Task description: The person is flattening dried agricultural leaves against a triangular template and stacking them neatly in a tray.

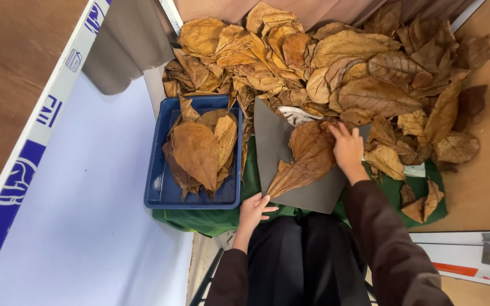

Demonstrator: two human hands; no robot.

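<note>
Head cam, looking straight down at your lap & the work area. Your right hand (348, 148) is flat on a big dry brown leaf (307, 158) that's lying on a dark grey board (282, 141). Fingers are spread over the leaf's wide end, pressing, not clenched round it. Leaf's long axis runs diagonal: wide end under your right hand, narrow end pointing back toward your left hand (253, 211). So right hand is on it, left is near the tip but not touching the leaf.

Left hand is loose, fingers open, resting at the near edge of the board just by the green cloth (395, 190), gripping nothing afaict.

Left of the board, just beyond your left hand, there's a blue plastic tray (160, 195) w/ a handful of the same brown leaves (198, 150) stacked flat inside, biggest one on top. Can't tell how many underneath.

Past your right hand, further away from you, sits the big loose pile of dried leaves (341, 62), spreading out to the right too. A few strays (423, 201) lie on the cloth right of your right forearm. Something white (299, 115) pokes out under the pile edge, can't tell what.
</note>
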